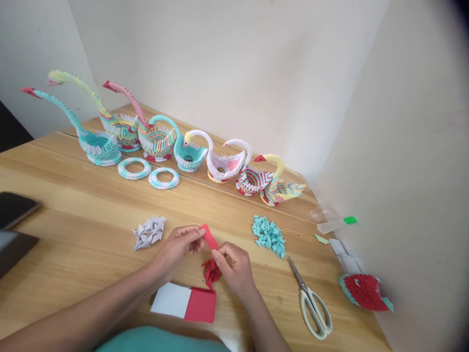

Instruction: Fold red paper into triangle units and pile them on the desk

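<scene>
My left hand (pixel 179 244) and my right hand (pixel 234 266) both pinch a small red paper strip (pixel 209 236) just above the wooden table (pixel 73 230). Under the hands lies a small heap of folded red paper pieces (pixel 211 272). A stack of red and white paper sheets (pixel 185 302) rests near the table's front edge. A pile of folded white pieces (pixel 148 232) lies left of my left hand. A pile of folded teal pieces (pixel 269 235) lies to the right.
Several paper swans (pixel 157 139) stand in a row along the back, with two teal-white paper rings (pixel 148 172) before them. Scissors (pixel 311 300) lie at the right. A red-teal paper piece (pixel 364 292) and a glue tube (pixel 335 224) sit by the right wall. A dark device (pixel 14 208) lies far left.
</scene>
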{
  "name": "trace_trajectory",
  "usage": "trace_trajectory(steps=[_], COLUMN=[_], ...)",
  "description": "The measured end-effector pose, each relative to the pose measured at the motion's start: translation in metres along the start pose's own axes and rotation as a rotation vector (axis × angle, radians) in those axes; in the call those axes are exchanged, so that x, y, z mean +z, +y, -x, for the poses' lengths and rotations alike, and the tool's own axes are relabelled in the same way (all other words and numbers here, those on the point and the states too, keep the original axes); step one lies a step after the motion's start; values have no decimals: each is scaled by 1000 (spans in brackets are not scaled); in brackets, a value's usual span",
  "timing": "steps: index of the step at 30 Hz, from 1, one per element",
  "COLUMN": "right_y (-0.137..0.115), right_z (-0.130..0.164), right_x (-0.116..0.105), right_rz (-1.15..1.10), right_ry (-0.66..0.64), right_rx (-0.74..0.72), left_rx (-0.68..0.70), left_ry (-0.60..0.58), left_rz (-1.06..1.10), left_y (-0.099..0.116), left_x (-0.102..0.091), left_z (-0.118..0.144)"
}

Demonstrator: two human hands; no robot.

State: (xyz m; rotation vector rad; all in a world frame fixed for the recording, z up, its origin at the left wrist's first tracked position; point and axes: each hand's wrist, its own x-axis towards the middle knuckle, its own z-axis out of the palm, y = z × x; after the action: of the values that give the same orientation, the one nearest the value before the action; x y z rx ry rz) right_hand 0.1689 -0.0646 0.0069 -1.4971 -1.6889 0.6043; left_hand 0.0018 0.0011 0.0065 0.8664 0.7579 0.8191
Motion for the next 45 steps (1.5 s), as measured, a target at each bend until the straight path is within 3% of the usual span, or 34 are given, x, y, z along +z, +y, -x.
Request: trace_trajectory(steps=[2,6,9,12,16,25,31,34,39,45], right_y=[1,4,5,6,7,3,2,2,8,9], right_z=[-2,-6,-7,-5,-5,-5,-3,-2,1,1], right_x=[-5,-12,-12,-11,-12,-11,-8,-7,-2,-3], right_rz=[62,162,203,215,238,116,-48,-135,-183,-165], right_ry=[30,137,114,71,65,105,128,79,125,161], right_rx=[-68,-262,-412,-463,-443,-333,-140,-15,117,46], left_rx=[-8,-46,-70,-68,-30,148,191,200,186,94], left_ry=[38,-36,-88,-134,-172,-122,-181,-202,-182,-242], left_rz=[18,-42,-99,-163,-236,-467,-545,-558,-580,-447], left_y=[2,1,-2,-3,-1,-8,-5,-4,-4,-4], left_x=[-2,-3,-2,-1,-1,-2,0,1,3,4], left_z=[-1,-2,-1,-2,-5,-1,4,5,5,5])
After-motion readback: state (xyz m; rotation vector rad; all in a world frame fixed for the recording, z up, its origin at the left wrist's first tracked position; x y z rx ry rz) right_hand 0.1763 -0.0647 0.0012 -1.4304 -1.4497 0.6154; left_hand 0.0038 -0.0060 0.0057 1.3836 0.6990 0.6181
